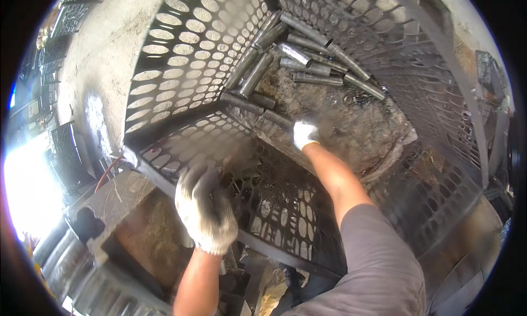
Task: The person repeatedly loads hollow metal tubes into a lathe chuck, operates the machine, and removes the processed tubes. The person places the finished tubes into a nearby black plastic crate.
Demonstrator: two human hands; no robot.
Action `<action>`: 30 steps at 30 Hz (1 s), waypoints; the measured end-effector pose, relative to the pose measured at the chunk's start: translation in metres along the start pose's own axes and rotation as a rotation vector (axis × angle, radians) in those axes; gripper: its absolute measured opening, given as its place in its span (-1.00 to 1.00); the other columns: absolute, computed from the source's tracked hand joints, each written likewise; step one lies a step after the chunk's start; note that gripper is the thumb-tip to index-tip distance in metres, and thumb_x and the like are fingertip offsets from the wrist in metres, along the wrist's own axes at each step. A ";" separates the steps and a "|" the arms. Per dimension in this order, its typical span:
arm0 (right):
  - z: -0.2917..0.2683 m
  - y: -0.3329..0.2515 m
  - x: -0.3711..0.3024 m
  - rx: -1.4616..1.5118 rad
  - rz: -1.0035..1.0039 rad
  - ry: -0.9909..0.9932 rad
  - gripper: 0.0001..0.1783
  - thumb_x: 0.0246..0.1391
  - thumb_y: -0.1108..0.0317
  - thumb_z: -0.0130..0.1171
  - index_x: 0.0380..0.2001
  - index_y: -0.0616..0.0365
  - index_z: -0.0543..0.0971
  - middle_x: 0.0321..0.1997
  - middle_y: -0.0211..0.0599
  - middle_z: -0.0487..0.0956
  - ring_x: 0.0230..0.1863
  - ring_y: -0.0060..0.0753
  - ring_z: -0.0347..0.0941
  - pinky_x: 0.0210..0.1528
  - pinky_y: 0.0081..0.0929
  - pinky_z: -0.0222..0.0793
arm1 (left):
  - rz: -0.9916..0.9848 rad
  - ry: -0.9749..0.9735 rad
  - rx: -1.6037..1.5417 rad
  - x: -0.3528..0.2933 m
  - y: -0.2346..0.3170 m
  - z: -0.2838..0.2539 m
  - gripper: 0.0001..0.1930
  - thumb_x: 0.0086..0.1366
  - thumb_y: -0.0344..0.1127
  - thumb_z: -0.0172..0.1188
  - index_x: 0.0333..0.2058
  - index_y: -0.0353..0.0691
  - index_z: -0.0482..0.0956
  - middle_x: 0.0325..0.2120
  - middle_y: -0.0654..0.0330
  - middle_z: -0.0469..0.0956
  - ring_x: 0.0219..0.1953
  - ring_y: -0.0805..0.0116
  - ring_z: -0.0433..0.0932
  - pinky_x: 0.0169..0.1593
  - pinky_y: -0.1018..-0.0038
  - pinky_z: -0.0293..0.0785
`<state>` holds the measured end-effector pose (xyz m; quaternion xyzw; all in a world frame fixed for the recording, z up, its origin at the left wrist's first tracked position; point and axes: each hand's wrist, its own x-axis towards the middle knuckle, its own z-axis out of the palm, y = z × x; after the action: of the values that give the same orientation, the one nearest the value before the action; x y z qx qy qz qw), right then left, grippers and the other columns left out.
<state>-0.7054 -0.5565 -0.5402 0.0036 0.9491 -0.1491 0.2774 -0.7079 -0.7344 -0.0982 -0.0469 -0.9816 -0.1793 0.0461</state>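
My right hand (305, 134), in a white glove, reaches down into a dark perforated metal bin (252, 243). Its fingers close around the near end of a short dark metal bar (278, 118) low in the bin, though the fingertips are partly hidden. Over the bin's front rim hangs my left hand (206, 210), in a white knit glove with dark, dirty fingers. Those fingers point into the bin, loosely stretched and blurred, with nothing visible in them. Several similar metal bars (256, 74) lie loosely piled toward the far corner, one shiny bar (295, 54) among them.
The bin's tall mesh walls (184, 47) rise at the left, back and right. A dirty sheet (340, 129) lines its bottom, with a small ring (348, 99) on it. At the left stands a rusty metal block (148, 233), beside thick grey cylindrical parts (68, 261).
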 end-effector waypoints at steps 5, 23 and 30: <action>-0.007 -0.007 0.015 -0.099 -0.060 -0.091 -0.74 0.23 0.34 0.09 -0.20 0.16 0.73 -0.15 0.01 0.74 -0.13 0.08 0.72 -0.07 0.03 0.62 | 0.013 -0.083 0.017 0.001 -0.008 -0.003 -0.64 0.05 -0.50 0.16 -0.12 -0.32 0.63 -0.06 -0.07 0.60 -0.03 -0.09 0.61 0.23 -0.03 0.45; -0.208 -0.035 0.144 -0.202 -0.020 -0.286 -0.24 0.06 0.01 0.46 0.29 0.12 0.57 0.20 -0.04 0.62 0.03 -0.09 0.66 0.11 -0.15 0.61 | -0.005 -0.112 -0.031 0.005 -0.007 -0.010 -0.58 0.00 -0.46 0.28 -0.07 -0.24 0.63 0.00 -0.03 0.59 0.05 -0.06 0.57 0.27 -0.05 0.41; -0.348 0.013 -0.098 0.725 0.134 -0.542 -0.46 0.21 0.29 0.39 0.20 0.32 0.57 -0.32 -0.22 0.73 -0.49 -0.48 0.57 -0.52 -0.57 0.55 | -0.011 0.050 -0.093 -0.006 -0.005 -0.002 -0.70 0.13 -0.47 0.31 -0.11 -0.24 0.64 -0.06 -0.06 0.62 0.01 -0.18 0.57 0.21 0.00 0.45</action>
<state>-0.8039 -0.4376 -0.2132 0.1228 0.7263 -0.4491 0.5057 -0.7020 -0.7407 -0.0988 -0.0391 -0.9710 -0.2261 0.0675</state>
